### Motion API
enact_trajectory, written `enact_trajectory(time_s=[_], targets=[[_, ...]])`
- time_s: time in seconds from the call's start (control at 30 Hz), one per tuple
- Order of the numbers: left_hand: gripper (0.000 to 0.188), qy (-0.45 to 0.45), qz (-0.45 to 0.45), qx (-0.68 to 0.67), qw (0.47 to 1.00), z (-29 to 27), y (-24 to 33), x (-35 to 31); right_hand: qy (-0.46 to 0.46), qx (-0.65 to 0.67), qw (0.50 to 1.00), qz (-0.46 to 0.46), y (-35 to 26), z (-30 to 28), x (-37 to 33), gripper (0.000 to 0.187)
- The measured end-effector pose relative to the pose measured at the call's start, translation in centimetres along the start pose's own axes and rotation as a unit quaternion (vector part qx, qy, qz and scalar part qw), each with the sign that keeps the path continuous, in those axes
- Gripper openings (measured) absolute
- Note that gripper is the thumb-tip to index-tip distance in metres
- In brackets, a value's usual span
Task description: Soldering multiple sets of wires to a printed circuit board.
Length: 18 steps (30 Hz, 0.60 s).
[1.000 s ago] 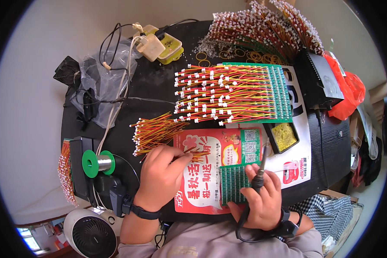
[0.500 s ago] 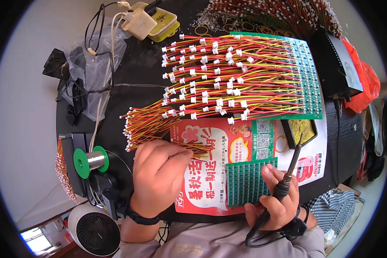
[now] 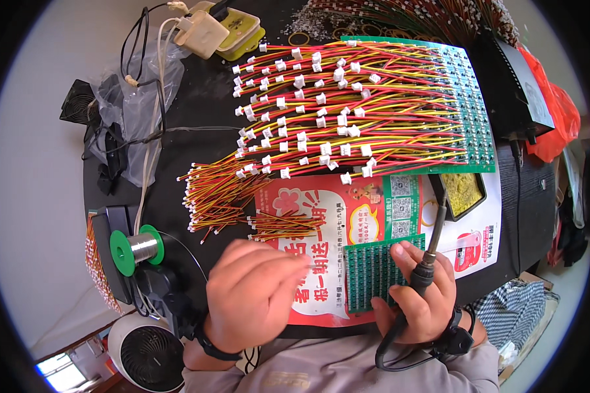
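- Head view shows my right hand [image 3: 421,302] closed around a soldering iron [image 3: 431,249], tip pointing up toward a tray of brass wool [image 3: 464,191].
- My left hand [image 3: 254,293] is curled, knuckles up, over a red printed sheet [image 3: 321,216]; I cannot tell whether the fingers pinch anything beneath.
- A small green circuit board [image 3: 368,270] lies on the sheet between my hands, touching the right fingertips.
- Loose red-and-yellow wire leads [image 3: 219,193] lie just beyond the left hand, with a solder spool [image 3: 136,247] to its left.
- Risk, as I judge it: the iron's tip sits near the paper and the wired board [image 3: 400,111] beyond, so a slip could scorch the paper or the insulation.
- The iron's cable [image 3: 400,344] loops under my wrist; a snag might jerk the tip.
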State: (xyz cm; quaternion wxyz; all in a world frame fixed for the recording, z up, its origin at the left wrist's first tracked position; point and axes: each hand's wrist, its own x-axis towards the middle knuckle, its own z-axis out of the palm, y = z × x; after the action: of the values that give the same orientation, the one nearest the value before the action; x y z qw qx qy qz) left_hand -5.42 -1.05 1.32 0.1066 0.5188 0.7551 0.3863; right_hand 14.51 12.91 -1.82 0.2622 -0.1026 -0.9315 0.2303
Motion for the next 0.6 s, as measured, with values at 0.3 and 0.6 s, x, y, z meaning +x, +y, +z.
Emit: enact_trajectory(time_s=[0.3,0.6], targets=[[0.013,-0.050,-0.130,-0.226,0.964,0.0,1.9,-0.8,-0.061,0.030,0.997,-0.041,0.2,-1.5,0.4,0.029],[0.019,-0.008,-0.025,-0.099,0.995,2.1,1.0,-1.0,0.139,0.108,0.984,0.020,1.7,-4.3,-0.6,0.055]])
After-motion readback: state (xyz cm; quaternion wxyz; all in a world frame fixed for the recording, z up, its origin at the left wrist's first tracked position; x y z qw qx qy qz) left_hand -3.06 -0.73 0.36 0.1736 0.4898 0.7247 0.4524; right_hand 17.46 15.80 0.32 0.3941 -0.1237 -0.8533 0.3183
